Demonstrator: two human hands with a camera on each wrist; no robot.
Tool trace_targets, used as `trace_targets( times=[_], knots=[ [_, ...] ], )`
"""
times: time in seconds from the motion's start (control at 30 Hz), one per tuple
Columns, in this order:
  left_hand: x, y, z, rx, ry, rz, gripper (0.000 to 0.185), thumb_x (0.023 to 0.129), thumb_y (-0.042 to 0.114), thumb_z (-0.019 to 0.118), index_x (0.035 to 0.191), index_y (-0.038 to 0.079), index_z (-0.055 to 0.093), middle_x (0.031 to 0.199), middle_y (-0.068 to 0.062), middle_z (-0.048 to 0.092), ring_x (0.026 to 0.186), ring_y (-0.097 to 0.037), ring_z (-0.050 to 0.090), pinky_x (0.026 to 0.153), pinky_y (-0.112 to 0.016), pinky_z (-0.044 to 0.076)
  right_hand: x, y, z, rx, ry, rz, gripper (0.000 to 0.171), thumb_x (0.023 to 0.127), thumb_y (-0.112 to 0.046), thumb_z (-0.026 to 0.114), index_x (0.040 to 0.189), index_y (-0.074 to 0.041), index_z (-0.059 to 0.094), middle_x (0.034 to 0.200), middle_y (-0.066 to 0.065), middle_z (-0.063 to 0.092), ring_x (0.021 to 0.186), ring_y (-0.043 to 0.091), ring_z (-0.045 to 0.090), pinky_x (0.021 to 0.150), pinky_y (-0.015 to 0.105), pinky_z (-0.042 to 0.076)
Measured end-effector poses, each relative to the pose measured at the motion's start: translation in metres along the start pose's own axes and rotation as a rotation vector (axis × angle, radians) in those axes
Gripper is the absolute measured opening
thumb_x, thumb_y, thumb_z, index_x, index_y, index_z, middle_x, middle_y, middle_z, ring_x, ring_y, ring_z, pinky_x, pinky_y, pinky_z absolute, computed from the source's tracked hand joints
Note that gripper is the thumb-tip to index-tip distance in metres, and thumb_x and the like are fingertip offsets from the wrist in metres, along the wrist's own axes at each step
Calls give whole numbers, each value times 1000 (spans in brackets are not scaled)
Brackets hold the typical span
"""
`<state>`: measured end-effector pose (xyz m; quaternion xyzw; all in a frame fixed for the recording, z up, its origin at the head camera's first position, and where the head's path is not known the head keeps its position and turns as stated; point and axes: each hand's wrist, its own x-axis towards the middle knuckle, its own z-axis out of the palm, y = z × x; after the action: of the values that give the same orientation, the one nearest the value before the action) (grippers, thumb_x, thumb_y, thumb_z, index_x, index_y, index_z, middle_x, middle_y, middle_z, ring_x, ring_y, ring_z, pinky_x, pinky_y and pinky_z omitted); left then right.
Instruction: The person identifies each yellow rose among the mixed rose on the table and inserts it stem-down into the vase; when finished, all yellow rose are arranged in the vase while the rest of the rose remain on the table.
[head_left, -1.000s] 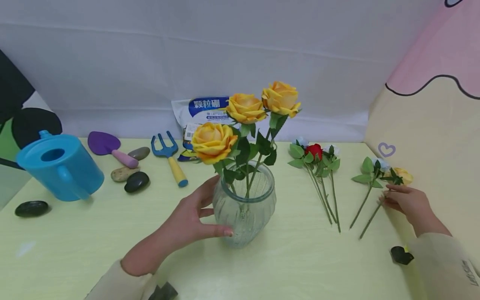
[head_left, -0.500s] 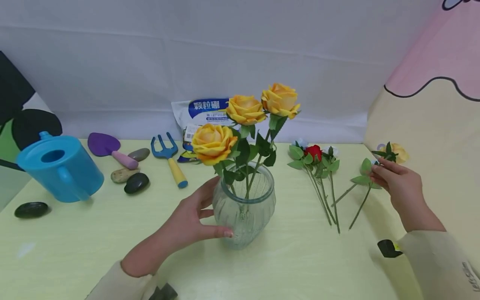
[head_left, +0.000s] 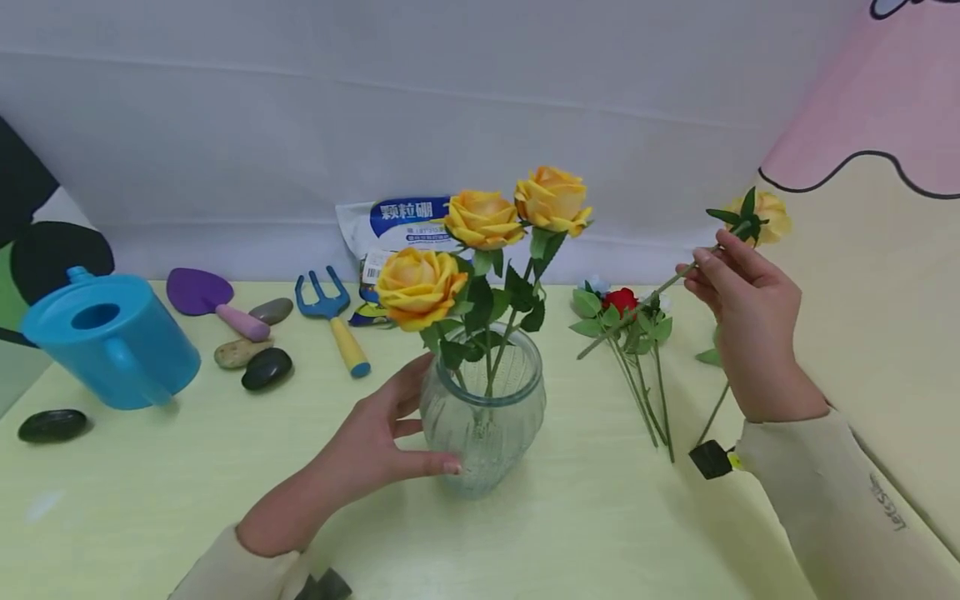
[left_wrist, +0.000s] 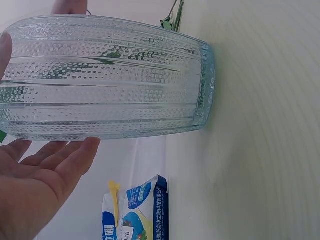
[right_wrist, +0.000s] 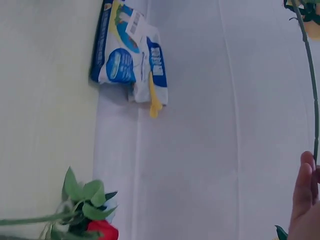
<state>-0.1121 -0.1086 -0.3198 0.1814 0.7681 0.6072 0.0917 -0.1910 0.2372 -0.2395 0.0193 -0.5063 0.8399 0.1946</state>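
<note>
Left hand (head_left: 375, 442) cupped against the side of the ribbed glass vase (head_left: 482, 417), fingers fairly straight and spread along the glass, thumb low at the front, palm resting on the wall rather than wrapped round it; in the left wrist view the palm (left_wrist: 35, 185) lies flat beside the dotted glass (left_wrist: 105, 80). Vase upright on the pale yellow tabletop (head_left: 562, 533), near its middle, holding three yellow roses (head_left: 480, 242) with green leaves. Right hand (head_left: 746, 308) raised well above the tabletop at the right, fingers and thumb pinched on the stem of a single yellow rose (head_left: 761, 215), bloom up toward the cream and pink backdrop, stem slanting down and left toward the vase, its tip near but apart from the vase's leaves. Hands well apart, the vase between them. On the tabletop just below the lifted stem, a small bunch of flowers (head_left: 622, 312) with one red bloom, lying flat, stems toward the person. Beside the right forearm, one more stem with a green leaf (head_left: 708, 358) lying on the tabletop. At far left a blue watering can (head_left: 112, 342), then a purple trowel (head_left: 206, 296), several pebbles (head_left: 262, 367), a blue fork with yellow handle (head_left: 333, 321). Behind the vase, a blue and white bag (head_left: 390, 237) leaning at the white wall.
</note>
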Motion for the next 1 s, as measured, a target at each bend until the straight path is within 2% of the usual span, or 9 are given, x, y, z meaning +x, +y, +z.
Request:
trace_targets(
  times=[0.13, 0.27, 0.43, 0.67, 0.8, 0.9, 1.0],
  knots=[
    [0, 0, 0, 11, 6, -8, 103, 66, 20, 85, 147, 14, 21, 146, -8, 32, 129, -28, 36, 92, -35, 47, -3, 0, 24, 58, -7, -40, 42, 71, 8, 74, 111, 3, 64, 87, 14, 62, 65, 22, 67, 63, 26, 56],
    [0, 0, -1, 15, 5, -1, 102, 67, 20, 84, 146, 13, 21, 146, -10, 32, 129, -30, 36, 92, -37, 46, -9, 0, 43, 34, -18, -95, 43, 71, 6, 75, 113, 2, 64, 89, 14, 59, 64, 21, 66, 65, 26, 56],
    [-1, 0, -1, 12, 3, -9, 103, 67, 20, 84, 147, 11, 19, 146, -12, 32, 129, -31, 37, 92, -38, 46, -26, 3, 62, -9, -61, -245, 41, 74, 5, 72, 114, 0, 64, 93, 16, 56, 65, 21, 65, 68, 28, 56],
    [-1, 0, 0, 9, 4, -24, 104, 67, 22, 84, 147, 12, 19, 146, -10, 32, 129, -29, 37, 92, -38, 46, -58, 17, 76, -58, -253, -523, 42, 75, 17, 65, 115, 4, 62, 92, 19, 55, 65, 23, 66, 67, 30, 56],
    [-2, 0, 0, 4, 0, -27, 103, 67, 22, 84, 147, 12, 19, 145, -12, 33, 129, -30, 37, 92, -38, 46, -73, 29, 80, -160, -363, -686, 38, 77, 10, 68, 114, 8, 60, 92, 16, 58, 69, 20, 67, 67, 30, 56],
    [-3, 1, 0, 4, -4, -15, 102, 68, 20, 83, 147, 10, 19, 145, -13, 33, 128, -31, 37, 92, -39, 47, -82, 37, 81, -233, -415, -763, 36, 79, -2, 71, 112, 10, 61, 91, 16, 60, 71, 18, 67, 67, 28, 56],
    [-2, 1, 0, 5, -3, -20, 102, 68, 21, 83, 147, 11, 19, 145, -13, 33, 128, -31, 37, 92, -39, 46, -87, 44, 81, -321, -447, -776, 33, 80, -6, 72, 108, 8, 63, 90, 14, 62, 72, 16, 66, 68, 28, 56]
  ],
)
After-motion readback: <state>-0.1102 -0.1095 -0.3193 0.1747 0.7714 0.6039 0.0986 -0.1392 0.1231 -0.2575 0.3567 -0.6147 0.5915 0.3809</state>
